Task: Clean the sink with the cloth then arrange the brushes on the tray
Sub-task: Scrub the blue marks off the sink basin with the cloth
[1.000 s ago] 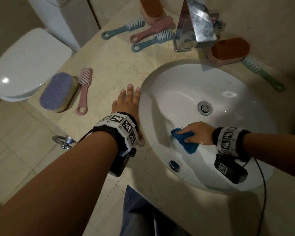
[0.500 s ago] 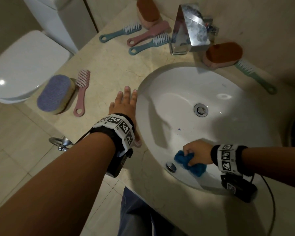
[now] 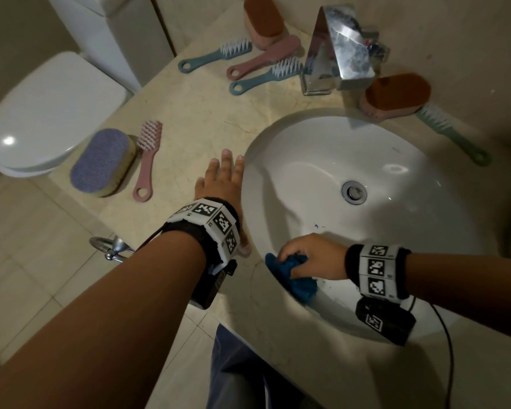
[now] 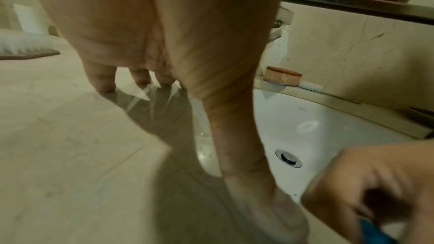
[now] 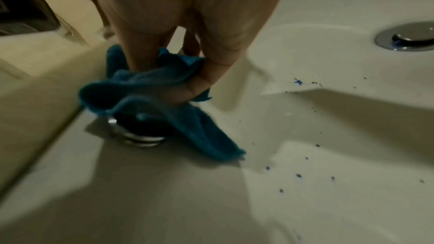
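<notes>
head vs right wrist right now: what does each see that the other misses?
Head only: the left hand flat on the counter, the tap, and the brushes, such as the pink brush.

Right wrist only: the overflow hole under the cloth, and more of the small blue and dark specks scattered over the basin.

Both: the right hand gripping the blue cloth against the near wall of the sink, and the drain.

Head view steeply down over the sink (image 3: 366,149); both wrist views close, sharing its drain (image 4: 288,158).
</notes>
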Demonstrator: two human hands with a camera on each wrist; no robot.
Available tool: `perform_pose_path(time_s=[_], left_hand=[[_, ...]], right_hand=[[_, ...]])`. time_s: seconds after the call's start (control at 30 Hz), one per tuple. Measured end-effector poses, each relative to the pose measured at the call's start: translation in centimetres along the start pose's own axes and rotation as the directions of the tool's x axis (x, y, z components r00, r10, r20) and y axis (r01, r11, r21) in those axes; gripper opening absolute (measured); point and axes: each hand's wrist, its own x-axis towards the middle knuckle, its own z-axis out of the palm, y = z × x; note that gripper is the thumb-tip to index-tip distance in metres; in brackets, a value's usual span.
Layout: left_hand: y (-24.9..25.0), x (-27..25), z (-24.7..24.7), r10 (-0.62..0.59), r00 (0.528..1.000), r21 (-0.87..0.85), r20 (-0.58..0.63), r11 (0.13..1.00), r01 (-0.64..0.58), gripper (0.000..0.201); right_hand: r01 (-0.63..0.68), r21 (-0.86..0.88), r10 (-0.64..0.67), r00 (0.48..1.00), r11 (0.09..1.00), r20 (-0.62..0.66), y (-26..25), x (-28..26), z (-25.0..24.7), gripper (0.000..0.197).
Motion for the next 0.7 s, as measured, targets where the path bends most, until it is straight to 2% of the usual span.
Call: perform_pose_path(time_s=[0.07,0.13,0.23,0.33,0.37,0.43,0.5,0.53,0.6,0.7], left_hand=[[0.0,-0.1,0.0,0.003,1.000,-0.007,0.000,1.000,-0.003,0.160],[0.0,-0.2,0.0,0.006,1.000,-0.019,-0.002,1.000,-0.006,0.160],[0.0,-0.2,-0.1,0.003,1.000,-0.028,-0.005,1.000,-0.004,0.161],[0.1,-0.3,-0.2,0.006,1.000,-0.034,0.002,0.999,-0.006,0.160],[0.1,-0.3,-0.2,0.003,1.000,-0.040,0.002,0.999,-0.003,0.160],[0.1,-0.4,-0.2,0.001,1.000,-0.047,0.004,0.999,0.000,0.158],[0.1,-0.3,-0.2,-0.002,1.000,-0.053,0.002,0.999,0.002,0.158],[0.1,-0.3,-0.2,-0.002,1.000,-0.055,-0.001,0.998,0.002,0.158],[0.0,-0.2,-0.1,0.001,1.000,-0.049,-0.002,0.999,-0.001,0.159],[0.1,-0.3,-0.2,0.001,1.000,-0.057,0.006,0.998,-0.001,0.158]], right_hand=[[-0.031,-0.221,0.020,0.998,0.975,-0.052,0.7,1.1,-0.6,0.034],[-0.109,-0.309,0.078,0.991,0.945,-0.113,2.0,1.9,-1.4,0.036],[-0.199,-0.288,0.161,0.975,0.937,-0.150,3.7,2.5,-2.5,0.038],[-0.173,-0.172,0.140,0.972,0.970,-0.186,3.9,1.4,-3.2,0.046],[-0.134,-0.176,0.107,0.982,0.975,-0.153,3.8,0.6,-3.2,0.047],[-0.054,-0.300,0.066,0.997,0.952,0.029,3.5,-1.3,-2.2,0.045],[0.003,-0.372,0.073,0.979,0.928,0.189,3.8,-2.9,-0.6,0.043],[0.025,-0.391,0.063,0.976,0.920,0.210,4.3,-3.2,-0.1,0.041],[0.014,-0.465,0.052,0.990,0.885,0.129,5.3,-2.7,0.0,0.040],[-0.134,-0.484,0.110,0.991,0.865,-0.078,8.0,-0.5,-1.3,0.043]])
